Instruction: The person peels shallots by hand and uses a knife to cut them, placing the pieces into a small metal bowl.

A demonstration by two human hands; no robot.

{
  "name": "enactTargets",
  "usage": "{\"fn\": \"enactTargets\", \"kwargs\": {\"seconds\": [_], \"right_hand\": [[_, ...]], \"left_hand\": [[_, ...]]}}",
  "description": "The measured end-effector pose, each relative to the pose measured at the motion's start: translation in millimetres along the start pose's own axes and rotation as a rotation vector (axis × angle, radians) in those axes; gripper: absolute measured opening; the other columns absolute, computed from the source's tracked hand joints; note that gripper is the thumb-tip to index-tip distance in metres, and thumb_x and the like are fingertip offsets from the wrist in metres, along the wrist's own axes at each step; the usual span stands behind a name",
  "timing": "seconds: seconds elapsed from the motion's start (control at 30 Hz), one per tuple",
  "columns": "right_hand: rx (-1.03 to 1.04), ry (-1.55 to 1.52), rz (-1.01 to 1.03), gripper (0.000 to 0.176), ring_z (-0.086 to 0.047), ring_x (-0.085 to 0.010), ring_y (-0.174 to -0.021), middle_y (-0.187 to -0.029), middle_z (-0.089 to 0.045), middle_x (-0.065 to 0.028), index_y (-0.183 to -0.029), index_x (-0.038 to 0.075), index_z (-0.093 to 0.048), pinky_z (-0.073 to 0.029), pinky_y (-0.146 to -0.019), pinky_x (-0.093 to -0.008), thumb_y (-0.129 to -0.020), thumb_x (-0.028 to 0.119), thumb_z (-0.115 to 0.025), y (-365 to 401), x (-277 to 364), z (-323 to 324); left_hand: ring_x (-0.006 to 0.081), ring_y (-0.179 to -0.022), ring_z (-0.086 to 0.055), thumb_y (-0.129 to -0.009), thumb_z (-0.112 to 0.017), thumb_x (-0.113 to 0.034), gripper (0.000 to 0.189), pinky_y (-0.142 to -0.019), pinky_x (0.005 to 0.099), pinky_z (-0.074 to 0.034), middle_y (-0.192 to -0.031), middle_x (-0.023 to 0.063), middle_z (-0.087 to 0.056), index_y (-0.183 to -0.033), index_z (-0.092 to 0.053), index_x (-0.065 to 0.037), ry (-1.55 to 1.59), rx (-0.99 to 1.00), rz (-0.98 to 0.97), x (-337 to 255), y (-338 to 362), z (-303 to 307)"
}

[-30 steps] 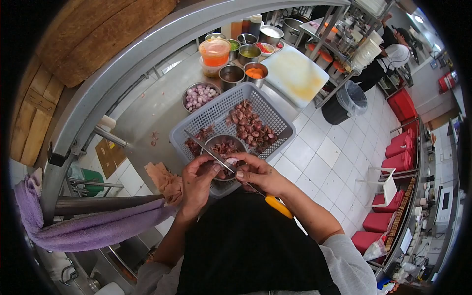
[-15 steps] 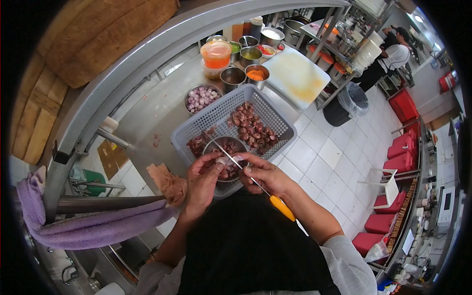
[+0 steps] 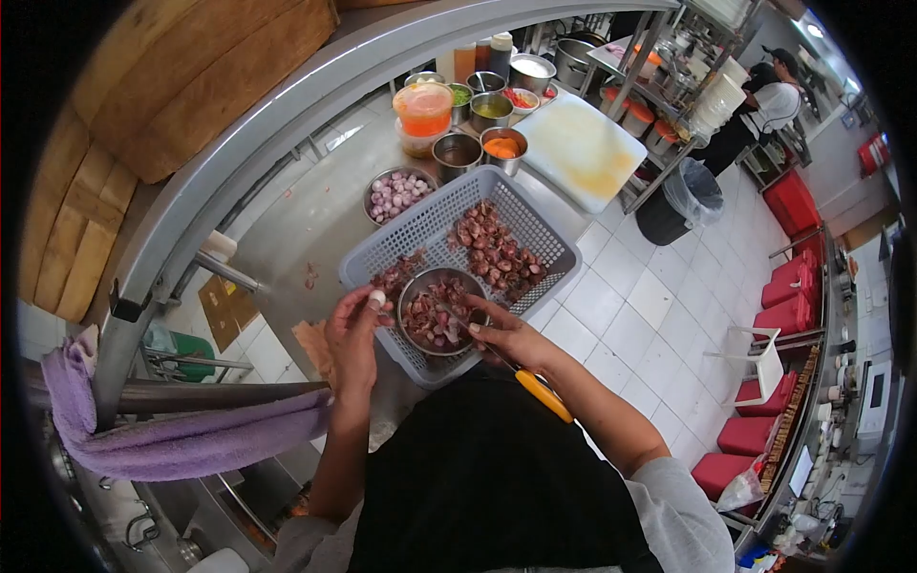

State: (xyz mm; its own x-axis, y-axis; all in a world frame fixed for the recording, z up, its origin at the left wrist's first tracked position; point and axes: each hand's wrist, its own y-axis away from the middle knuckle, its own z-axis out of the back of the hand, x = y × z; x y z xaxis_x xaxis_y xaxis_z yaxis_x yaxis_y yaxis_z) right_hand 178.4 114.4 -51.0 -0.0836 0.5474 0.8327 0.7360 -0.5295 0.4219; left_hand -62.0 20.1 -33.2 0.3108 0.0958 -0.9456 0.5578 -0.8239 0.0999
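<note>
Between the thumb and fingers of my left hand (image 3: 353,334) is a small pale peeled shallot (image 3: 377,299), held over the near left edge of the grey plastic basket (image 3: 358,263). My right hand (image 3: 511,336) is closed on a knife with a yellow handle (image 3: 544,396); most of its blade is hidden by the fingers. A round metal bowl (image 3: 401,329) of shallots and skins sits inside the basket, just left of my right hand. Unpeeled shallots (image 3: 497,253) are heaped in the basket's far right part. Beyond its far left side stands a metal bowl of peeled shallots (image 3: 396,196).
Metal pots, tubs with orange contents (image 3: 423,108) and sauce bottles stand at the back. To their right lies a white cutting board (image 3: 583,148). A purple towel (image 3: 201,435) hangs over a rail at left. A person (image 3: 769,105) stands far off by shelving.
My left hand has moved left, away from my right hand, carrying the peeled shallot. The knife blade has turned downward, and the bowl in the basket is now more exposed.
</note>
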Motion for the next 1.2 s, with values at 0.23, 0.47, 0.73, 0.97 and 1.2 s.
{"fn": "enactTargets", "kwargs": {"seconds": [0.23, 0.47, 0.73, 0.97, 1.2], "right_hand": [[-0.051, -0.245, 0.060, 0.049, -0.044, -0.0079, -0.062, -0.080, -0.050, 0.0014, -0.142, 0.014, -0.045, -0.035, -0.052, -0.0219, -0.097, 0.022, -0.062, 32.2, 5.7, 26.4], [-0.192, -0.349, 0.095, 0.041, -0.045, -0.0080, -0.063, -0.080, -0.050, 0.0017, -0.136, 0.013, -0.051, -0.036, -0.053, -0.0219, -0.098, 0.022, -0.060, 77.8, -11.0, 46.8], [-0.360, -0.458, 0.170, 0.038, -0.046, -0.0081, -0.066, -0.077, -0.050, 0.0012, -0.133, 0.011, -0.054, -0.037, -0.054, -0.0221, -0.098, 0.025, -0.061, 116.3, -21.7, 60.7], [-0.454, -0.473, 0.187, 0.038, -0.046, -0.0078, -0.067, -0.078, -0.051, 0.0016, -0.133, 0.012, -0.054, -0.038, -0.055, -0.0217, -0.098, 0.026, -0.060, 132.9, -18.7, 66.7], [-0.434, -0.532, 0.225, 0.036, -0.048, -0.0071, -0.066, -0.075, -0.052, 0.0025, -0.132, 0.011, -0.054, -0.039, -0.056, -0.0214, -0.098, 0.022, -0.060, 141.7, -22.2, 60.6]], "left_hand": [[0.0152, -0.085, -0.066, -0.091, -0.067, -0.006, 0.023, -0.066, 0.0254, -0.052, -0.101, 0.0094, -0.067, -0.110, -0.063, 0.005, -0.246, -0.138, -0.232, 0.3, -97.9, -13.2], [0.0174, -0.079, -0.067, -0.085, -0.073, -0.013, 0.025, -0.071, 0.0301, -0.053, -0.088, 0.0123, -0.071, -0.102, -0.068, 0.004, -0.828, -0.059, -0.458, 36.3, -227.0, -22.1], [0.0209, -0.079, -0.069, -0.090, -0.065, -0.012, 0.020, -0.071, 0.0334, -0.053, -0.091, 0.0150, -0.071, -0.105, -0.069, 0.001, -0.842, 0.188, -0.523, 34.8, -227.0, -72.9], [0.0369, -0.102, -0.060, -0.084, -0.063, -0.004, 0.021, -0.089, 0.0417, -0.048, -0.105, 0.0193, -0.064, -0.103, -0.067, 0.002, -1.177, 0.978, -0.557, 99.3, -155.9, -140.2], [0.0365, -0.109, -0.056, -0.081, -0.065, -0.006, 0.024, -0.095, 0.0435, -0.046, -0.108, 0.0184, -0.062, -0.104, -0.067, 0.003, -1.286, 1.063, -0.483, 92.7, -149.3, -158.8]]}}
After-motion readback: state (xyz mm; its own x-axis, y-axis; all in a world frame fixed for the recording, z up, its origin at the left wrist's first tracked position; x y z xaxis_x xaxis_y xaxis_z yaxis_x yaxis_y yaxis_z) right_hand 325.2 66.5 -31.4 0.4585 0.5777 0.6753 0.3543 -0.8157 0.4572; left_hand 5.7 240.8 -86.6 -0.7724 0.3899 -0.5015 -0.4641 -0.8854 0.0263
